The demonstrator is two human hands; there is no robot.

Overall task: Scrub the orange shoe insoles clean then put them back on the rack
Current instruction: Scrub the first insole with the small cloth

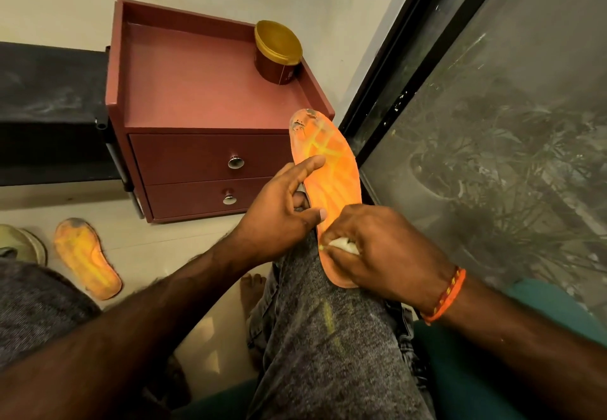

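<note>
Resting on the knee: an orange insole (331, 170) lay lengthwise along the person's right thigh, toe end pointing away, its tip worn and flaked.
Left grip: the left hand (279, 212) steadied the insole's left edge, thumb (308, 165) laid on its top face, the other fingers tucked underneath and curled round it.
Right grip: the right hand (377, 249) pinched a small white wad (343, 244), fingers closed tight on it, pressing it against the heel half of the insole, just below the left grip.
Wrist: an orange thread band (443, 298) circled the right wrist.
Trousers: grey jeans (328, 337) carried a yellowish streak just under the right grip.
Second insole: another orange insole (87, 258) lay flat on the floor (157, 239), well left of both grips, beside a pale shoe (23, 242).
Beyond the grips: a maroon two-drawer cabinet (203, 157) stood against the wall, a gold-lidded jar (277, 51) at its back right corner.
Right of the grips: a dark-framed glass pane (492, 124).
</note>
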